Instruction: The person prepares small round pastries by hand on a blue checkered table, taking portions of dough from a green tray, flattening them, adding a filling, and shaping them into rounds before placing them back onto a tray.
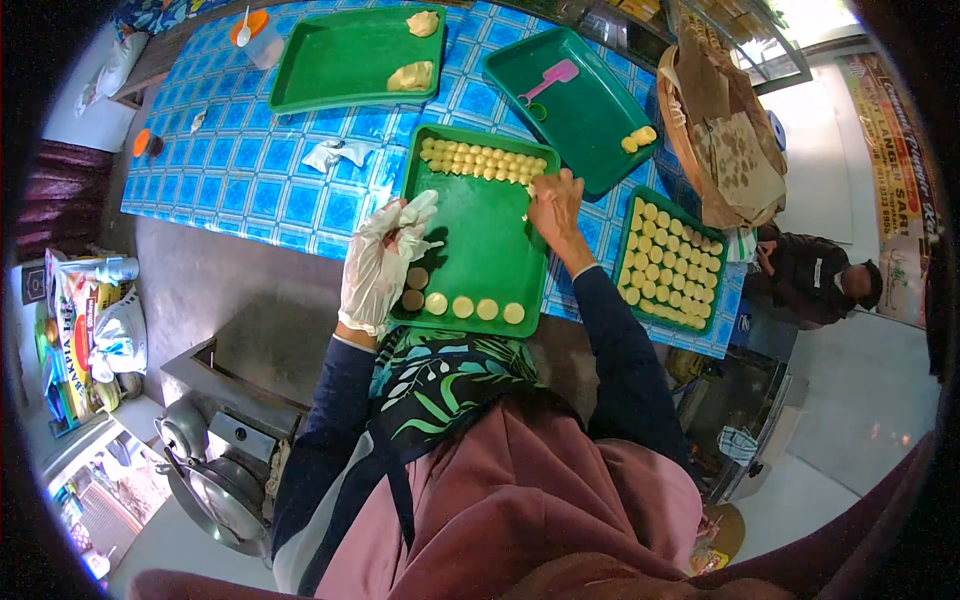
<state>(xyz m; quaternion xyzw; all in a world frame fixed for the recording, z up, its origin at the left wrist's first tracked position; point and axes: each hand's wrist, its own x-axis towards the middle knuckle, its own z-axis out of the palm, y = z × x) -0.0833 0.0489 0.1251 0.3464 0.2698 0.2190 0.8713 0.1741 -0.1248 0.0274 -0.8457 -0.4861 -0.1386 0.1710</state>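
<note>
Head view: person at the blue checked tablecloth (240, 170), both hands at the middle green tray (485, 230). Packed rows of yellow dough balls (482, 160) sit at the tray's far end; flat pale dough discs (463, 307) lie along its near edge, a couple shaded beside the left wrist. Right hand (556, 208), bare, at the right rim by the end of the ball rows, fingers bent down; can't tell from here if they pinch anything. Left hand (387, 262), white-gloved, over the left rim, fingers partly curled, grip unclear. Right of that, another tray (628, 318) full of discs. Beyond, a tray (590, 110) with a pink scraper (553, 80), and one (335, 65) with dough lumps (411, 77).
</note>
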